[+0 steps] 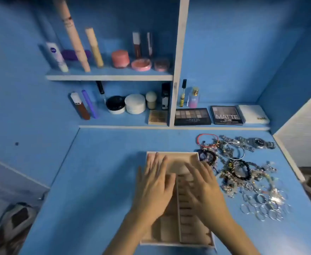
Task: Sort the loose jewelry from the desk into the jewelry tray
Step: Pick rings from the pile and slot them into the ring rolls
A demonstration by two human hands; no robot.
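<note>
**Both Hands Positioned Over the Jewelry Tray**

The jewelry tray (173, 154), a pale wooden box with a wide compartment at its far end, a row of narrow slots on the right and larger compartments on the left, is sitting at the centre of the blue desk (105, 172). No jewelry is showing in the parts of the tray that are visible.

The left hand (154, 183) is lying palm-down over the tray's left half, fingers straight and slightly spread, holding nothing. The right hand (204, 186) is lying palm-down over the right half, fingers likewise extended and spread, holding nothing. Both hands are showing blur; whether the palms are touching the tray cannot be determined.

The loose jewelry (242, 173) is lying in a tangled pile on the desk just right of the tray. A red cord bracelet (207, 138) and a metal watch (259, 142) are lying at the pile's far edge, and silver rings (264, 211) are lying at its near edge.

Two eyeshadow palettes (192, 116) are resting on the low shelf behind the pile.
</note>
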